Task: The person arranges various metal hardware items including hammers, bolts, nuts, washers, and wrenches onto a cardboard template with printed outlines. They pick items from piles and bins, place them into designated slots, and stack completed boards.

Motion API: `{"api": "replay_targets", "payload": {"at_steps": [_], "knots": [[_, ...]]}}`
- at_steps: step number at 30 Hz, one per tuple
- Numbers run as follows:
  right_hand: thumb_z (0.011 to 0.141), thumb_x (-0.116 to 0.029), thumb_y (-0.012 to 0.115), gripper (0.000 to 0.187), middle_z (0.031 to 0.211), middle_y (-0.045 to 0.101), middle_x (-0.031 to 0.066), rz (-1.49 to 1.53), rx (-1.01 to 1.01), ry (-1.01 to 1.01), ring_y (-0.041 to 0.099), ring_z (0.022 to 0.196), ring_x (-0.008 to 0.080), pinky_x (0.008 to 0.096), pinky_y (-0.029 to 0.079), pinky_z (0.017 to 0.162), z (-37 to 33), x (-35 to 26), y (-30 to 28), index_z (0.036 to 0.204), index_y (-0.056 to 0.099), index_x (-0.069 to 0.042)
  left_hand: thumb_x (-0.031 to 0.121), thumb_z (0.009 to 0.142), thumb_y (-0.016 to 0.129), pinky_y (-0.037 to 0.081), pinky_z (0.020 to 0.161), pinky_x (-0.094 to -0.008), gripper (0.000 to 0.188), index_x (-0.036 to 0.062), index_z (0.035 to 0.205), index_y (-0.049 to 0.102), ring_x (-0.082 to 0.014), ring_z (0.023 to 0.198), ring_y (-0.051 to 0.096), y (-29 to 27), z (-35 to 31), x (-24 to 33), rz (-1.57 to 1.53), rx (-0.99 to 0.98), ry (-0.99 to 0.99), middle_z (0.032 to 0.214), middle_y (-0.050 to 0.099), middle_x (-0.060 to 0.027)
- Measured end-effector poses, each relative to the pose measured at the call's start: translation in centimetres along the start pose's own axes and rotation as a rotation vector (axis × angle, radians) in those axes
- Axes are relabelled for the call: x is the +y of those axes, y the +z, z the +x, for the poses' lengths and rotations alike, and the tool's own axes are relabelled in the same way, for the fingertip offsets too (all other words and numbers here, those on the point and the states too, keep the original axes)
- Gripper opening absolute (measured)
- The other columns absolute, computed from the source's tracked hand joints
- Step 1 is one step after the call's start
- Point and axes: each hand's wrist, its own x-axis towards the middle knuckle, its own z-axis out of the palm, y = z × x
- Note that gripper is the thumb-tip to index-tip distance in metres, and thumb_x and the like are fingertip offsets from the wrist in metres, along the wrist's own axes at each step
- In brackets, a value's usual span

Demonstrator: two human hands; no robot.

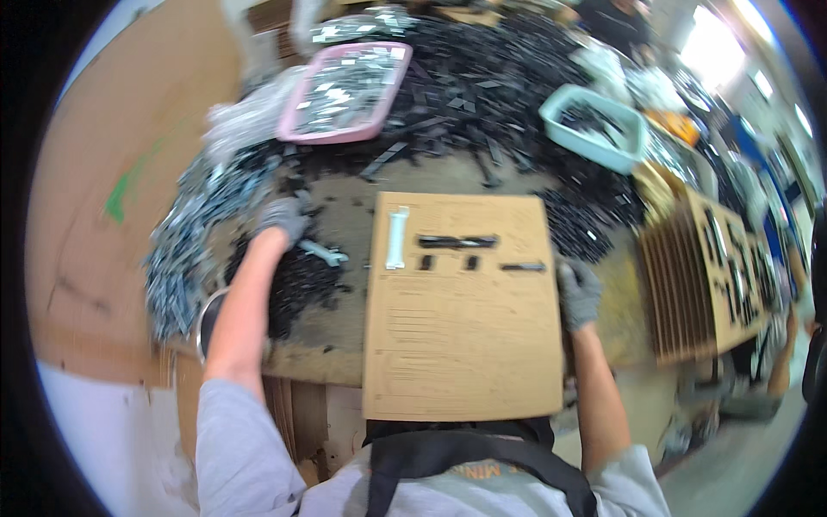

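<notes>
The grey-gloved left hand point(282, 217) is down by a dark heap of small parts point(297, 297) on the table point(336, 194), a silver wrench point(326, 252) right beside it, the grip too blurred to call! Across, the right hand point(579, 293) is at the edge of a cardboard sheet point(465, 345) bearing a pale wrench point(396, 238) and black pieces point(458, 242); beyond sit a pink tub point(332, 138) and a teal tub point(594, 158).

Two gray-gloved hands point(284, 217), one pink basin point(332, 137), one pale-blue basin point(589, 152), and one cardboard sheet point(482, 362) bearing one open-ended wrench point(396, 239) and two small black blocks point(426, 262).
</notes>
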Motion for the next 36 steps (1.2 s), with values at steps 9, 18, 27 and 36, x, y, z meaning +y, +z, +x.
{"api": "replay_targets", "payload": {"at_steps": [9, 18, 27, 36], "knots": [[0.087, -0.016, 0.065, 0.019, 0.08, 0.068, 0.0067, 0.391, 0.014, 0.198, 0.059, 0.072, 0.011, 0.0275, 0.049, 0.068, -0.4, 1.7, 0.1, 0.094, 0.067, 0.002, 0.025, 0.084, 0.06, 0.05, 0.082, -0.0389, 0.026, 0.0054, 0.101, 0.065, -0.0305, 0.092, 0.064, -3.7, -3.9, 9.0, -0.369, 0.28, 0.319, 0.099, 0.067, -0.0161], [0.082, -0.013, 0.07, 0.02, 0.08, 0.067, 0.0091, 0.318, -0.036, -0.058, 0.059, 0.068, 0.0159, 0.0279, 0.049, 0.067, -0.4, -0.2, 0.5, 0.098, 0.07, -0.002, 0.025, 0.088, 0.056, 0.05, 0.077, -0.0425, 0.022, 0.0091, 0.098, 0.066, -0.0301, 0.089, 0.062, -0.3, -9.5, 29.7, -0.241, 0.11, 0.842, 0.096, 0.064, -0.0113], [0.075, -0.014, 0.074, 0.021, 0.076, 0.064, 0.0096, 0.16, -0.063, -0.161, 0.057, 0.065, 0.0207, 0.0313, 0.048, 0.065, -0.3, -0.5, 0.2, 0.094, 0.072, -0.006, 0.038, 0.084, 0.059, 0.049, 0.08, -0.0431, 0.037, 0.0103, 0.108, 0.064, -0.0317, 0.092, 0.061, 1.1, -10.0, 29.7, -0.175, 0.056, 0.871, 0.096, 0.063, -0.0135], [0.075, -0.012, 0.074, 0.018, 0.073, 0.063, 0.0097, 0.148, -0.048, -0.167, 0.057, 0.067, 0.0219, 0.0318, 0.047, 0.066, -0.2, -0.7, 0.2, 0.092, 0.072, -0.005, 0.035, 0.084, 0.06, 0.048, 0.08, -0.0429, 0.034, 0.0076, 0.103, 0.063, -0.0319, 0.093, 0.061, 1.7, -9.4, 29.7, -0.21, 0.051, 0.874, 0.098, 0.062, -0.0137]]}}
